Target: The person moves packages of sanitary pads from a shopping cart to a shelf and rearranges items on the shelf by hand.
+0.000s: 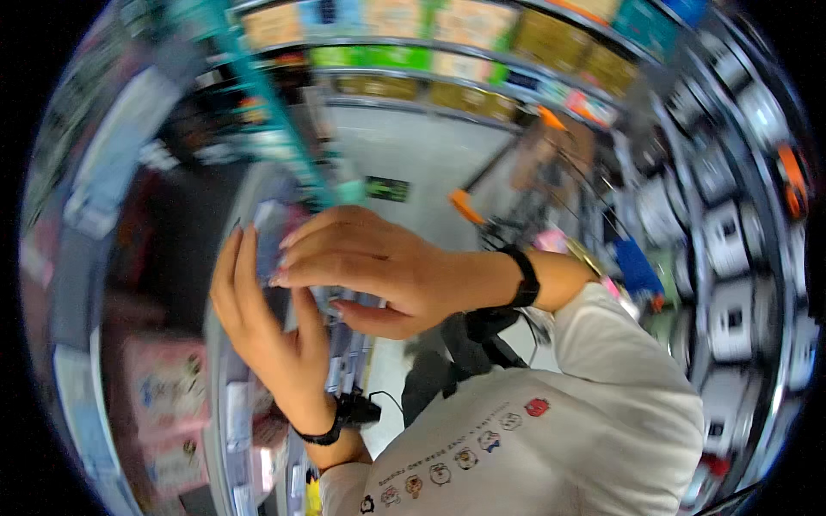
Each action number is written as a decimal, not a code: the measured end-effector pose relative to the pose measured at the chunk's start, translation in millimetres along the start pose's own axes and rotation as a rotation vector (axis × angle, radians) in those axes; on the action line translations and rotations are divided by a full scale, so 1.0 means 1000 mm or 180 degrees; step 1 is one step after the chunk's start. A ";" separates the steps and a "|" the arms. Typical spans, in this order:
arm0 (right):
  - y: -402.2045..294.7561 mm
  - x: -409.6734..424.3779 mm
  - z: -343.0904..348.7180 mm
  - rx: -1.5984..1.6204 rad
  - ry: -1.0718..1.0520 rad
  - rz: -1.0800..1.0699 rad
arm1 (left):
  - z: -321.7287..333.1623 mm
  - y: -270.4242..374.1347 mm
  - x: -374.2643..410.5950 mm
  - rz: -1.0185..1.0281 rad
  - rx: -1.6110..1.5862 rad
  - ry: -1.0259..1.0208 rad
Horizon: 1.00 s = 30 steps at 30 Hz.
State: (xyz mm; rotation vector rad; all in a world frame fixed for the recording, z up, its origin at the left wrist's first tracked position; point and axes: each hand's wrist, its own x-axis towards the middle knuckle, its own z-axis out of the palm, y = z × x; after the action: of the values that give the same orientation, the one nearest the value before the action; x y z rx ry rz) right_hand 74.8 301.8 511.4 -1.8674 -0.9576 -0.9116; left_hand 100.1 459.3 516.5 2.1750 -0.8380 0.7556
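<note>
My left hand (274, 329) is raised at the left shelf's edge, its fingers pointing up and its thumb apart from them. From the right, my right hand (381, 274) reaches across, palm down and fingers bent, its fingertips close to the left hand's fingers. A blurred bluish-grey thing (270, 238) shows between and behind the fingertips; whether it is held or lies on the shelf cannot be told. Both wrists wear a black band (526, 277), and the left one has a small black device (361, 409) beside it.
At the left, pink printed packages (169, 387) lie on a shelf with label strips (239, 416). Shelves of boxes (474, 22) run across the top. A shopping trolley with orange handle parts (466, 206) stands ahead right. White appliances, seemingly rice cookers (732, 316), line the right shelves.
</note>
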 end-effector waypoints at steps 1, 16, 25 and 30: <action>-0.004 -0.021 -0.015 -0.0118 0.0012 0.0353 | 0.011 0.010 -0.005 -0.0050 -0.0480 -0.0144; -0.103 -0.413 -0.105 0.1426 0.2187 0.5278 | 0.239 0.179 -0.211 0.0879 0.0334 -0.4348; -0.211 -0.587 -0.235 -0.1186 0.3307 0.5471 | 0.348 0.338 -0.291 0.1711 -0.1728 -0.3907; -0.249 -0.657 -0.261 -0.1401 0.2544 0.5936 | 0.404 0.367 -0.334 0.1566 -0.1588 -0.4044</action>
State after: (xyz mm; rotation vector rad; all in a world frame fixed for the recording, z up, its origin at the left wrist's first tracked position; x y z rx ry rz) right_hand -492.9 -13.6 137.4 -1.5298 1.4259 -0.4385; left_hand -270.0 62.2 177.5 1.8073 -1.9421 -0.7448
